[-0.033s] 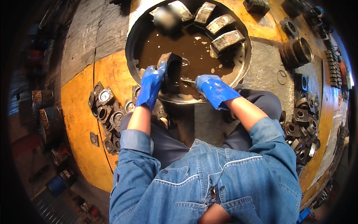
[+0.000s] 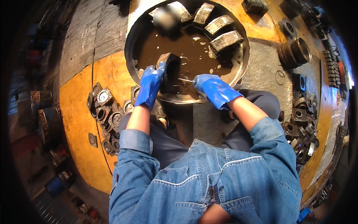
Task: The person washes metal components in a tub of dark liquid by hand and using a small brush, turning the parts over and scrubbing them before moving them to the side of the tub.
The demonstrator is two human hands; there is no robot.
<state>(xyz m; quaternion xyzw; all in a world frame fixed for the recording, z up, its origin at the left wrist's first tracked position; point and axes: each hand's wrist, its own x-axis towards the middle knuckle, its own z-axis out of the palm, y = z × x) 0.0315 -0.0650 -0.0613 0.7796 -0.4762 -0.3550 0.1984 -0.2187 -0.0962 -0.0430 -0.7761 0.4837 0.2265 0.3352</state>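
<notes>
One round tub (image 2: 129, 56) holds brown liquid (image 2: 179, 41), between a left heap (image 2: 115, 119) and a right heap (image 2: 299, 115) of metal parts, too jumbled to count. The gloved left hand (image 2: 151, 78) grasps one dark block (image 2: 170, 63) above the tub's near-left part, partly covering it; at least four pale blocks (image 2: 219, 24) line the far wall, a blurred patch (image 2: 166, 20) hiding some. The right hand (image 2: 208, 83) clutches one thin tool (image 2: 187, 80). Two rings (image 2: 276, 77) lie rightward.

a grimy metal block (image 2: 170, 71) sits left, dark side facing right; just beside it, a thin metallic rod (image 2: 186, 80) points left.
</notes>
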